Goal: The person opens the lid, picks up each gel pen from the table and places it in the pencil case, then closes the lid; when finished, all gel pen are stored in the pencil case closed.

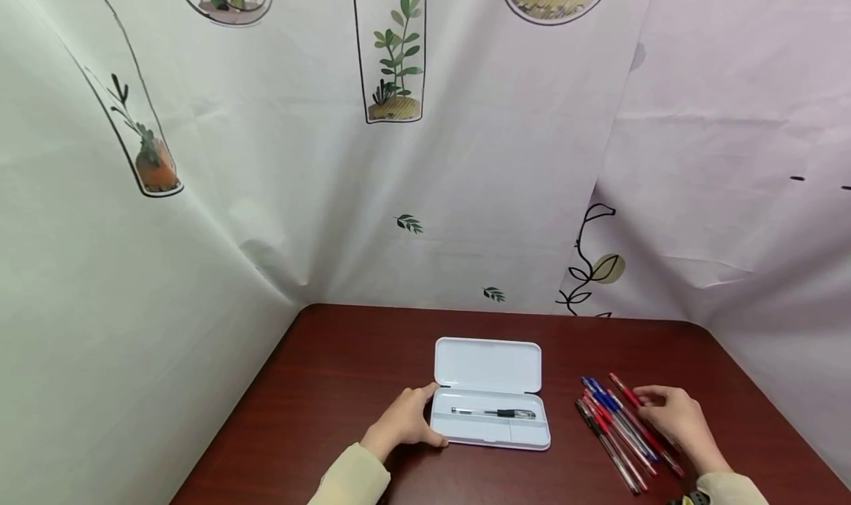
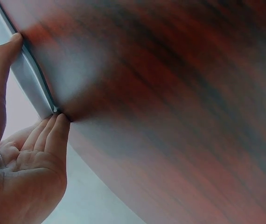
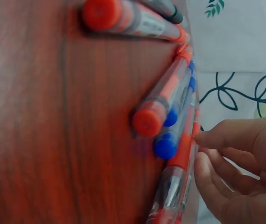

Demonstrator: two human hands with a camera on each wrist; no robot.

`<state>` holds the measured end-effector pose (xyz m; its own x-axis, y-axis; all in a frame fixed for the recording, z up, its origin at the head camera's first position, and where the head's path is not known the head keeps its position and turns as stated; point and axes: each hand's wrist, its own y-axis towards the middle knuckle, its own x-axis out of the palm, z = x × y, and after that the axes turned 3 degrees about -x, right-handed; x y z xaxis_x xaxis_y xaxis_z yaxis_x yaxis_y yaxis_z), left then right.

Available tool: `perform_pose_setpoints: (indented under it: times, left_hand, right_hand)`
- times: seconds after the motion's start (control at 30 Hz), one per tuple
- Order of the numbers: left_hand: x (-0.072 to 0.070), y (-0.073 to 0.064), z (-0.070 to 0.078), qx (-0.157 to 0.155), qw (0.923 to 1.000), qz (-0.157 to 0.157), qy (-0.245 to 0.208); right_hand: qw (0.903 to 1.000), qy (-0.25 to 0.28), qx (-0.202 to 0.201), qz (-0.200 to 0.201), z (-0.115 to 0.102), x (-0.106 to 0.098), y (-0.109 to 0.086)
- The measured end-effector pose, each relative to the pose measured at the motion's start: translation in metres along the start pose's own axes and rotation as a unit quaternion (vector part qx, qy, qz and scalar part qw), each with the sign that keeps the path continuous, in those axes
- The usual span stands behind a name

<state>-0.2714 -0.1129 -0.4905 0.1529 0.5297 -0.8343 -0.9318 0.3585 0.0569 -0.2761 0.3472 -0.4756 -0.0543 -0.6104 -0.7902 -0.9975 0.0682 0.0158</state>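
Here, the left hand (image 1: 404, 418) steadies an open white pencil case (image 1: 475, 428) while the right hand (image 1: 673, 415) is at a pile of pens.

The case is at the middle of the dark red table (image 1: 359, 361), its lid (image 1: 488, 365) leaning back on the far side, and a clear pen with black grip (image 1: 515, 413) lies lengthwise inside. The left thumb and fingers are spread wide, gripping the case's left end at the near and far corners. To the right of the case, the loose pens lie slantwise: a black pen (image 1: 608, 449) on the left edge, red ones and blue pens (image 1: 603, 399) between. The right fingers are bent, with their tips at the outermost red pen (image 1: 621, 387), on the right; whether they pinch it, I cannot tell.
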Motion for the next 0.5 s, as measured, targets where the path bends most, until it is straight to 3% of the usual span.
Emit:
perform_pose_setpoints:
  times: [0.2, 0.5]
  left_hand:
    - [0.0007, -0.0003, -0.0004, -0.002, 1.0, -0.001, -0.004]
    - [0.0006, -0.0004, -0.0002, -0.003, 1.0, -0.001, -0.005]
  right_hand:
    - [0.9998, -0.017, 0.01, -0.008, 0.0031, 0.003, 0.0012]
    - [0.9971, -0.068, -0.031, 0.013, 0.001, 0.0073, 0.0035]
